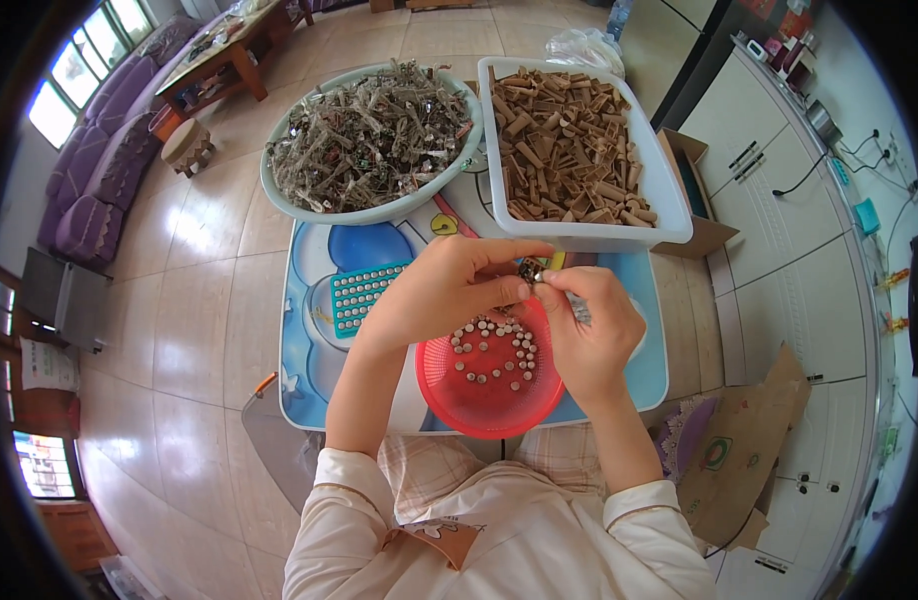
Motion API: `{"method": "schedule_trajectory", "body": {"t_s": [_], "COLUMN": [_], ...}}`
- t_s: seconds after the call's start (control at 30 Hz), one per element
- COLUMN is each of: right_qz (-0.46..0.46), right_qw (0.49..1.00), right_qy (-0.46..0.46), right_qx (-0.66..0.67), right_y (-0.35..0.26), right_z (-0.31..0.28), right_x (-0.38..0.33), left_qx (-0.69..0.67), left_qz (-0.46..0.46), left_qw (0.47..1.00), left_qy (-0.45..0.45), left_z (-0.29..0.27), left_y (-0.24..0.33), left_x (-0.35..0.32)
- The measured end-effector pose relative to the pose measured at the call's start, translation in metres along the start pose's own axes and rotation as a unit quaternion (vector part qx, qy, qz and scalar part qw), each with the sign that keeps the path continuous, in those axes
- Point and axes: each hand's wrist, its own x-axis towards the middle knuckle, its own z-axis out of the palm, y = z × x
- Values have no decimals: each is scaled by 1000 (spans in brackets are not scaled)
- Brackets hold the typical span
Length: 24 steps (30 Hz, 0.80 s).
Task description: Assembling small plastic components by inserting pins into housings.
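Note:
My left hand (434,290) and my right hand (591,325) meet above the far rim of a red plastic basket (459,412). Between their fingertips is a small dark piece with shiny metallic spots (531,271), its kind too small to make out. Fingers of both hands are closed on it. Inside the basket lie several small round silvery pieces (482,378). Partly behind my left wrist, a teal tray (347,328) carries rows of similar round pieces.
On the blue patterned table (309,385), a pale oval basin (279,200) heaped with tangled clear strips stands far left. A white rectangular bin (599,235) of brown cardboard pieces stands far right. Cardboard (724,465) leans by the white cabinets (799,310); a stool (189,147) stands left.

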Motion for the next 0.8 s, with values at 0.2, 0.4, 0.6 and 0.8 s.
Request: {"method": "schedule_trajectory", "body": {"t_s": [0.2, 0.4, 0.6, 0.8], "right_qz": [79, 217, 331, 345], "right_qw": [995, 964, 907, 882], "right_qy": [-52, -121, -202, -216], "right_qx": [28, 97, 165, 237], "right_y": [6, 9, 27, 58], "right_z": [0, -4, -6, -5], "right_x": [-4, 2, 9, 6], "left_qx": [156, 169, 198, 97], "left_qz": [26, 4, 4, -37], "left_qw": [987, 986, 980, 994], "left_qy": [21, -2, 0, -25], "left_z": [5, 7, 12, 12], "left_y": [4, 5, -1, -8], "left_x": [1, 3, 9, 12]}}
